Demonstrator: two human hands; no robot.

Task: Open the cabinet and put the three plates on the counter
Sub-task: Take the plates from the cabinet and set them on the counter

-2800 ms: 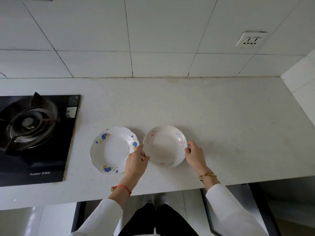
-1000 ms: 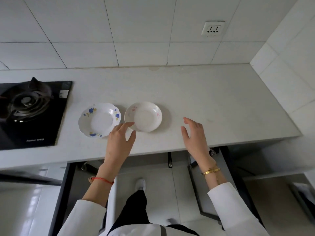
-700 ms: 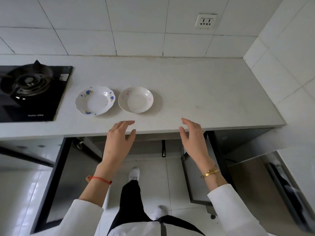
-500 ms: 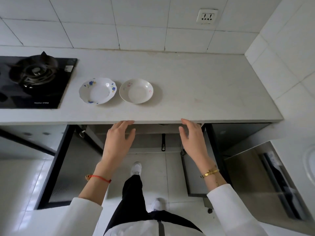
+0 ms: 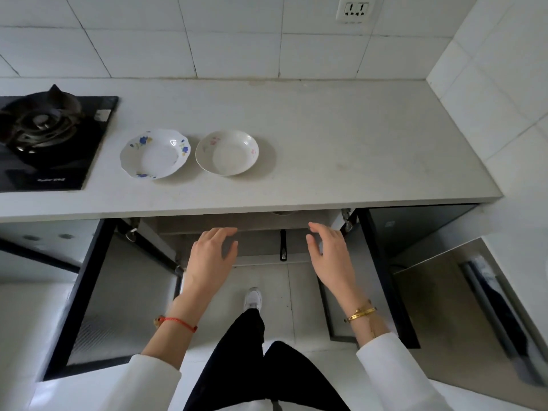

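Two plates lie side by side on the white counter: a scalloped plate with blue flowers on the left and a round plate with pink flowers on the right. Below the counter's front edge the cabinet stands with both doors swung out. My left hand and my right hand hover in front of the cabinet opening, fingers apart, holding nothing. The counter's edge hides most of the cabinet's inside; only a pale rim under it shows.
A black gas hob sits at the counter's left end. The left cabinet door and right cabinet door flank my arms. A dark handle hangs inside the opening. A tiled wall closes the right side.
Both hands let go of the pink-flowered plate, drew back off the counter and dropped to the open cabinet. My view pulled back and tilted down.
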